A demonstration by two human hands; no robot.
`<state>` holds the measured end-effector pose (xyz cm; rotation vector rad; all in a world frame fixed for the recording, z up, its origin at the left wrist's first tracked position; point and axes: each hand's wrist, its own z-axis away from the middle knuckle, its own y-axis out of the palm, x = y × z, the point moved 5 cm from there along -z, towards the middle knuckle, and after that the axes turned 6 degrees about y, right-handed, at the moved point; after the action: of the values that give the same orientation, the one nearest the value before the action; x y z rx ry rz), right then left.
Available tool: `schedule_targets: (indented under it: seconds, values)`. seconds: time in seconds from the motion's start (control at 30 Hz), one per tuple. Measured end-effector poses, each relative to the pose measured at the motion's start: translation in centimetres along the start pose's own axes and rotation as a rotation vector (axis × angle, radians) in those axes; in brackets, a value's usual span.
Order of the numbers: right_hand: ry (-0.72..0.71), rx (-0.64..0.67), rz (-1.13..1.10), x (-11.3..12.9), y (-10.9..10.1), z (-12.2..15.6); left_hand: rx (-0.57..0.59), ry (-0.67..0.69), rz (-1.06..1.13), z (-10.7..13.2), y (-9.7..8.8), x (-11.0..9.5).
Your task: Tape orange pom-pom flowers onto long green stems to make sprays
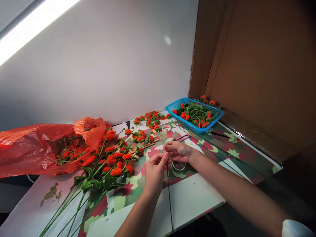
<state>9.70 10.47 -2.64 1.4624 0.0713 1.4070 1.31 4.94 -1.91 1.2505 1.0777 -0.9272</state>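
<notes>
My left hand [154,171] pinches the top of a thin dark stem wire [169,194] that runs down toward me over the table edge. My right hand [178,151] meets it from the right, fingers curled and pinching at the same spot on the wire. Under my right wrist lies a roll of tape [178,165]. To the left of my hands lies a bunch of orange fuzzy flowers [116,158] on long green stems [71,207].
A red plastic bag [32,148] with more flowers lies at the left. A blue basket [195,115] of orange flower pieces stands at the back right by a cardboard wall [259,72]. Pink-handled scissors [181,137], a second tape roll [166,128] and wooden sticks [148,144] lie on the patterned table cover [222,148].
</notes>
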Motion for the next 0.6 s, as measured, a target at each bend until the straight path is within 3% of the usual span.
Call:
schedule_targets:
  seconds: [0.2, 0.33, 0.47, 0.6]
  values:
    - [-0.121, -0.075, -0.079, 0.3, 0.4, 0.24, -0.07, -0.063, 0.18, -0.23, -0.42, 0.64]
    - [-0.103, -0.072, -0.05, -0.08, 0.18, 0.02, -0.05, -0.106, 0.253, -0.34, -0.22, 0.93]
    - [-0.044, -0.024, -0.02, -0.29, 0.12, 0.05, 0.01, -0.098, 0.245, -0.27, 0.07, 0.95]
    - [-0.078, -0.081, -0.005, 0.29, 0.25, 0.58, 0.024, -0.063, 0.11, -0.14, -0.03, 0.5]
